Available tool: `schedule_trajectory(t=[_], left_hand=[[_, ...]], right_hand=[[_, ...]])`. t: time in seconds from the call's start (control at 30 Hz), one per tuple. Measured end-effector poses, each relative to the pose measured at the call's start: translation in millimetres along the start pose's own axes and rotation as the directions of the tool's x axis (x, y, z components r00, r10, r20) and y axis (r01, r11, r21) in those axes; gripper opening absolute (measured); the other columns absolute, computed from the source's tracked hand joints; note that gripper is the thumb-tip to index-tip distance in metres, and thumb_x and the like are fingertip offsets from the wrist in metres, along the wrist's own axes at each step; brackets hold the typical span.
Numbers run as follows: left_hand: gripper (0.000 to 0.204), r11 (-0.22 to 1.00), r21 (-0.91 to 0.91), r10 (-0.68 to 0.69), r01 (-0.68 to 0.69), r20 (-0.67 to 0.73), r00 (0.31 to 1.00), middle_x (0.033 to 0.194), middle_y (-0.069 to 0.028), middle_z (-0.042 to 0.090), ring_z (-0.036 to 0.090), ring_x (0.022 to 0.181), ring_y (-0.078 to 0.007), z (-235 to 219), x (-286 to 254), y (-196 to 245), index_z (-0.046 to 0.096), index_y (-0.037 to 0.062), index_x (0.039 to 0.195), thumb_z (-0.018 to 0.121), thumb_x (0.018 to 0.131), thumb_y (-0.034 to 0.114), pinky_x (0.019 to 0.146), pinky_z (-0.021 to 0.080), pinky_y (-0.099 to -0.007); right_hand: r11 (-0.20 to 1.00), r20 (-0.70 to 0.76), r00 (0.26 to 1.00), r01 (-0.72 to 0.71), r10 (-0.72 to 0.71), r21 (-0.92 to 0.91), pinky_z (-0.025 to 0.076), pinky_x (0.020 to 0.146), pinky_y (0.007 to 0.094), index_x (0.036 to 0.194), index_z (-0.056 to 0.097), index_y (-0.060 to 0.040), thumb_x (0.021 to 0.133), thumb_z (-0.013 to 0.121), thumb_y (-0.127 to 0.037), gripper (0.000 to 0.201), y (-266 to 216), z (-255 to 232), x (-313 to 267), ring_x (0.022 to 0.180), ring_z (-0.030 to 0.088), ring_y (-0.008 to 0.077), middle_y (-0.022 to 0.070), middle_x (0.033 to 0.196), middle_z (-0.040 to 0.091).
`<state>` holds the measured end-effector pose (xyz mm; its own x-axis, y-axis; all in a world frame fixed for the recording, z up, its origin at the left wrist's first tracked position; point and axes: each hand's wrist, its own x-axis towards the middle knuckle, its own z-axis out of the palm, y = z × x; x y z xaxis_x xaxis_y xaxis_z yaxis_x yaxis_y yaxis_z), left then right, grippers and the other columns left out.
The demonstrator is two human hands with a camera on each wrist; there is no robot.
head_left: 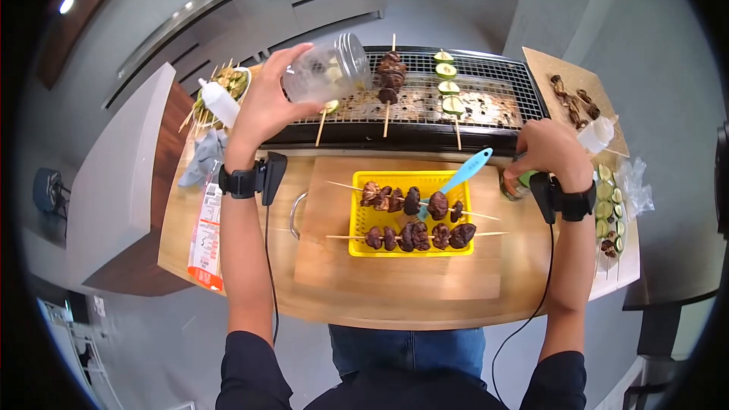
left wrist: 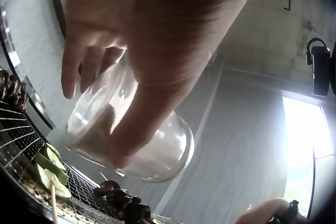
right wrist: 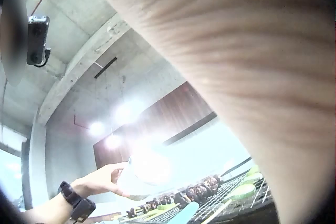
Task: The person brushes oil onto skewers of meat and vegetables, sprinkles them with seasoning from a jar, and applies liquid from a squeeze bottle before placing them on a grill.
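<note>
My left hand [head_left: 269,99] grips a clear jar [head_left: 323,72], tilted on its side over the left part of the grill [head_left: 493,76], its ridged end toward the right. In the left wrist view the thumb lies across the see-through jar [left wrist: 157,150]. A skewer of dark meat [head_left: 391,72] and skewers of sliced green vegetable [head_left: 448,87] lie on the wire rack. At the board's right side my right hand [head_left: 554,148] holds the top of a small jar [head_left: 515,188] with some green on it; its fingers partly cover this jar.
A yellow basket [head_left: 357,250] on the wooden board [head_left: 323,258] bears two meat skewers and a blue-handled brush [head_left: 465,171]. White squeeze bottles [head_left: 220,102] [head_left: 596,134] stand at both sides. Vegetable skewers [head_left: 605,205] lie at right, a grey cloth [head_left: 203,158] at left.
</note>
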<state>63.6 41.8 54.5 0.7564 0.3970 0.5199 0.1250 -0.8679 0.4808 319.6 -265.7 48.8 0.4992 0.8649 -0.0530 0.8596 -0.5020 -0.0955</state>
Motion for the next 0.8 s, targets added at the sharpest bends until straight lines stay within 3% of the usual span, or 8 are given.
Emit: schedule_trajectory(t=[0.23, 0.53, 0.67, 0.73, 0.8], left_hand=[[0.076, 0.995, 0.093, -0.017, 0.031, -0.15, 0.988, 0.125, -0.0122, 0.053, 0.053, 0.115, -0.0301, -12.0, -1.6, -12.5, 0.051, 0.0098, 0.128, 0.078, 0.057, 0.005, 0.099, 0.042, -0.0354], [0.082, 0.963, 0.253, -0.034, 0.088, -0.211, 0.977, 0.126, -0.0134, 0.052, 0.05, 0.119, -0.0304, -16.1, -4.6, -29.1, 0.049, 0.0105, 0.131, 0.077, 0.055, 0.0, 0.103, 0.039, -0.0363], [0.083, 0.965, 0.237, -0.068, 0.115, -0.197, 0.978, 0.127, -0.0131, 0.052, 0.049, 0.12, -0.0305, -18.8, -5.5, -24.0, 0.049, 0.0108, 0.131, 0.077, 0.054, -0.002, 0.104, 0.038, -0.0365], [0.083, 0.975, 0.194, -0.091, 0.108, -0.096, 0.991, 0.128, -0.0121, 0.051, 0.049, 0.122, -0.0302, -22.3, -6.3, -18.7, 0.049, 0.0105, 0.131, 0.077, 0.054, -0.003, 0.105, 0.038, -0.0366], [0.083, 0.975, 0.186, -0.104, 0.119, -0.089, 0.991, 0.129, -0.0119, 0.051, 0.048, 0.122, -0.0303, -24.4, -7.0, -22.3, 0.049, 0.0104, 0.131, 0.077, 0.054, -0.003, 0.105, 0.038, -0.0364]], right_hand=[[1.0, 0.013, 1.0, 0.004, -0.004, -0.002, 0.05, 0.065, 0.0387, 0.074, 0.071, -0.0025, 0.048, 0.087, -0.033, 0.043, 3.6, 2.6, 1.2, 0.072, 0.065, 0.0316, 0.0153, 0.07, 0.066], [0.999, 0.039, 0.999, -0.023, 0.022, 0.023, 0.05, 0.07, 0.0384, 0.079, 0.071, -0.0046, 0.048, 0.087, -0.034, 0.046, 3.0, 1.1, 1.5, 0.08, 0.064, 0.0311, 0.0145, 0.077, 0.066], [1.0, 0.008, 1.0, 0.001, -0.002, 0.028, 0.05, 0.072, 0.0383, 0.081, 0.071, -0.0051, 0.049, 0.088, -0.037, 0.048, 2.6, 2.2, 1.9, 0.082, 0.063, 0.0313, 0.0143, 0.078, 0.066], [1.0, 0.014, 1.0, 0.006, -0.006, 0.02, 0.049, 0.072, 0.0382, 0.082, 0.071, -0.0054, 0.049, 0.088, -0.037, 0.049, 4.1, 2.5, 3.4, 0.082, 0.063, 0.0313, 0.0142, 0.079, 0.066], [1.0, 0.023, 1.0, 0.011, -0.011, 0.01, 0.049, 0.073, 0.0381, 0.082, 0.071, -0.0056, 0.05, 0.088, -0.038, 0.049, 3.6, 3.0, 3.3, 0.083, 0.063, 0.0312, 0.014, 0.08, 0.066]])
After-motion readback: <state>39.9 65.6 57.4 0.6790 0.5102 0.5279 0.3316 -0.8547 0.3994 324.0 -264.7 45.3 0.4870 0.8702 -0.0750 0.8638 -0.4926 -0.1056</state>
